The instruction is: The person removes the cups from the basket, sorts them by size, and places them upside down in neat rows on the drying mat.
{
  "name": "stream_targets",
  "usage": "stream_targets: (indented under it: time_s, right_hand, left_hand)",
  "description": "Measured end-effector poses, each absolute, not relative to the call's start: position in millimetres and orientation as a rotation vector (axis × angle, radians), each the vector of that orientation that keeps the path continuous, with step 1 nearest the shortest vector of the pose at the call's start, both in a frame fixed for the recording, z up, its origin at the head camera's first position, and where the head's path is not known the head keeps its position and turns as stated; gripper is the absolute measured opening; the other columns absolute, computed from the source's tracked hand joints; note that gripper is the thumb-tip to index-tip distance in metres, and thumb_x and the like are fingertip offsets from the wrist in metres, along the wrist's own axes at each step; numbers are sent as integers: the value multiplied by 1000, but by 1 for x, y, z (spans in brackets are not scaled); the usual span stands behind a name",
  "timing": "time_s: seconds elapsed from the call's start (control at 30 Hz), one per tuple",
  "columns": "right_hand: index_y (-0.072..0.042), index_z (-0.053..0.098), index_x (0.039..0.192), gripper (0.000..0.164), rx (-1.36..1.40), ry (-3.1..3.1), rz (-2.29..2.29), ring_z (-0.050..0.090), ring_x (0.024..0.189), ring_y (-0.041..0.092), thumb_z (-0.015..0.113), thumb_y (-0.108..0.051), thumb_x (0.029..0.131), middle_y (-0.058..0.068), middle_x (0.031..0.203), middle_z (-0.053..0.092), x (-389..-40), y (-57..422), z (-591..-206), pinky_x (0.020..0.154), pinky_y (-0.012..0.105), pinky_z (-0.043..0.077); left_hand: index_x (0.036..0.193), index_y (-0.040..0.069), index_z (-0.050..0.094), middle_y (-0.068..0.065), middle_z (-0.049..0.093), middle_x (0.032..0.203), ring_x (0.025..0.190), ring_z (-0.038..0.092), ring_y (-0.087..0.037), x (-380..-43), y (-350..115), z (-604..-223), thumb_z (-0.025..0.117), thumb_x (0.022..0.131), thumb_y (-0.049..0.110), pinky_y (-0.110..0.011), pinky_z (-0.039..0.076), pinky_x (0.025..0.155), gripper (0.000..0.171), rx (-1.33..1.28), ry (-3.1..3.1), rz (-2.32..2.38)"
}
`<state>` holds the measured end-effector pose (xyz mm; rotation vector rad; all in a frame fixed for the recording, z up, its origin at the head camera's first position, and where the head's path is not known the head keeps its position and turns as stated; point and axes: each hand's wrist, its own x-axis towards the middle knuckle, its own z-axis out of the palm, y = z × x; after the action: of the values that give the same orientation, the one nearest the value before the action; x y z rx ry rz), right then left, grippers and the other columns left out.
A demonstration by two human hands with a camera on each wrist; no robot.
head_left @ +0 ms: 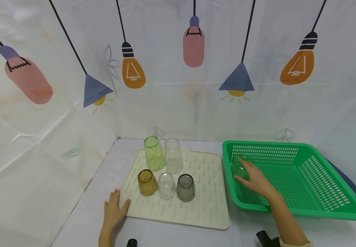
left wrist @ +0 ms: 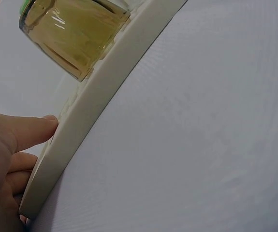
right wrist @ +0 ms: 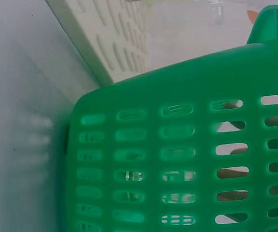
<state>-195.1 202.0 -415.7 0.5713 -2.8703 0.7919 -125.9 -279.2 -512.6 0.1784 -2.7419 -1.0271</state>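
My right hand (head_left: 257, 180) is inside the green plastic basket (head_left: 292, 214) at its left end. Its thumb and fingers are around a clear, green-looking glass (head_left: 235, 168), which the hand partly hides. In the right wrist view the basket's slotted wall (right wrist: 177, 77) covers most of hand and glass. At the near left corner of a cream drying mat (head_left: 209, 206), my left hand (head_left: 113, 211) lies with fingers spread. The left thumb (left wrist: 35, 131) touches the mat's edge.
On the mat stand a green glass (head_left: 154, 154), a tall clear glass (head_left: 174, 156), an amber glass (head_left: 147, 183), a short clear glass (head_left: 167, 186) and a grey glass (head_left: 186, 188). A lamp-patterned curtain (head_left: 165, 113) hangs behind the white table (head_left: 85, 212).
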Motion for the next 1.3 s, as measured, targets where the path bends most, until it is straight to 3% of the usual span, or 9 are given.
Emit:
stream_targets:
  time_s: [0.4,0.67,0.87,1.13,1.3]
  right_hand:
    - [16,32,135,85,554,-2951,674,32,119,60,78,-24,76,43,132,33,-217,224,-400,88,69,38]
    - [17,19,140,95,563,-3095,758,27,120,63,75,-29,79,47,134,22,-237,231,-409,87,70,37]
    - [17,23,138,89,644,-3112,707,33,119,61,72,-32,82,45,132,33,-245,233,-412,89,68,39]
    - [16,28,137,98,700,-3146,745,49,110,51,79,-39,73,36,119,52,-241,233,-411,85,60,46]
    - [11,34,135,92,758,-3145,839,55,100,45,82,-35,70,30,113,55,-237,233,-412,76,54,51]
  left_hand:
    - [130,-24,32,-43,26,138,130,19,-58,-127,-278,-513,59,87,19,-72,8,102,66,172,-2740,-1032]
    - [131,-24,32,-42,26,138,131,18,-57,-126,-278,-512,58,88,19,-71,7,103,66,187,-2753,-1024]
    - [130,-24,32,-42,27,138,130,19,-57,-126,-278,-513,58,87,19,-72,8,103,66,188,-2747,-1003]
    - [129,-25,33,-43,27,137,130,20,-58,-126,-277,-512,59,86,18,-72,9,102,66,179,-2734,-1007]
    - [129,-25,33,-43,28,137,130,20,-58,-125,-277,-511,59,87,18,-72,9,102,66,181,-2736,-1006]
